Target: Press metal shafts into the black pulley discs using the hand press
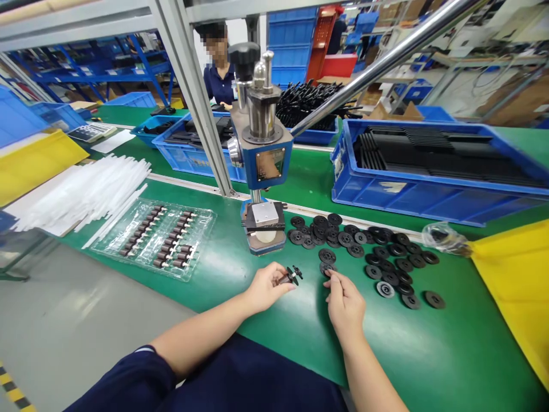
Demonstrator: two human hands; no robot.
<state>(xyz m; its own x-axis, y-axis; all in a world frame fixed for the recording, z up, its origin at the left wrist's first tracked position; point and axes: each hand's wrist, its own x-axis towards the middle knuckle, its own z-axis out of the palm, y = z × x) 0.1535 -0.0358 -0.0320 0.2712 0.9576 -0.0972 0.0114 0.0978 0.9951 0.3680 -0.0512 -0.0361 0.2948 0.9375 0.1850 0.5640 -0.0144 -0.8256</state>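
Note:
In my left hand (269,288) is a small dark roller with a light shaft (292,277); black round pieces sit at its end. My fingers are closed around its body. My right hand (346,303) pinches the edge of a black slotted disc (326,268), which is at or just above the green bench. Another black disc (327,255) lies right behind it. Beyond both hands stands a hand press (263,154) with a metal block (265,214) on its base. To the left, a clear plastic tray (189,269) carries rows of brown rollers with pale shafts (174,236).
Several black discs (388,263) are scattered at the right, beside a yellow bin (514,286). White strips (86,186) lie at the left. Blue crates (429,191) of black parts stand behind a metal post (193,97). A person (219,74) is across the bench.

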